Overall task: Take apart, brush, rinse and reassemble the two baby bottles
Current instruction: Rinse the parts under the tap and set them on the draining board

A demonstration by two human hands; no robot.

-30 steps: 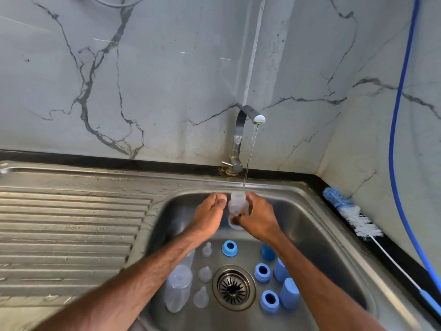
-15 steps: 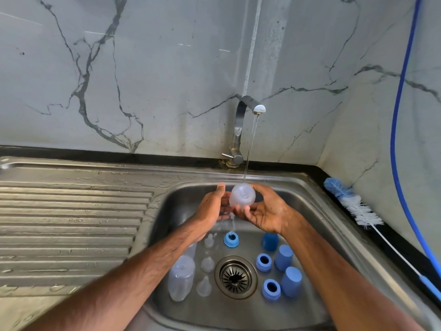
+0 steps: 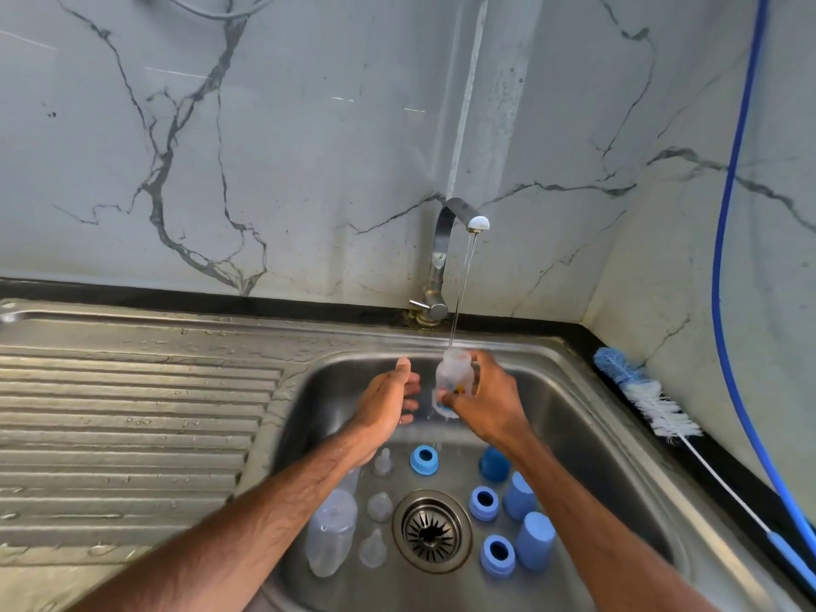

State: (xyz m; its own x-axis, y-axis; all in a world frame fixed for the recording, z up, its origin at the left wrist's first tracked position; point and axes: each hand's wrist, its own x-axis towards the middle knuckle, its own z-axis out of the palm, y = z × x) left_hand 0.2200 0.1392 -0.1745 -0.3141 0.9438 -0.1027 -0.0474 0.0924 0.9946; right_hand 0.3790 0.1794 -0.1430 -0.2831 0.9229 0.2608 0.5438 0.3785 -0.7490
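Observation:
My right hand point(image 3: 488, 401) grips a small clear baby bottle point(image 3: 452, 375) upright under the thin stream from the tap point(image 3: 455, 240). Beside it, a little to the left, my left hand point(image 3: 388, 399) hovers with straight fingers and holds nothing. On the sink floor lie a second clear bottle point(image 3: 331, 532), three clear teats point(image 3: 379, 507), three blue collar rings point(image 3: 484, 503) and three blue caps point(image 3: 534, 547).
The steel sink basin point(image 3: 587, 435) has a drain point(image 3: 432, 530) in the middle. A ribbed draining board point(image 3: 132, 426) lies to the left. A blue and white bottle brush point(image 3: 640, 393) rests on the right ledge, and a blue hose point(image 3: 728, 240) hangs down the wall.
The bottle, tipped on its side between both hands half a second ago, now stands upright under the stream. My left hand has come off it; only my right hand holds it.

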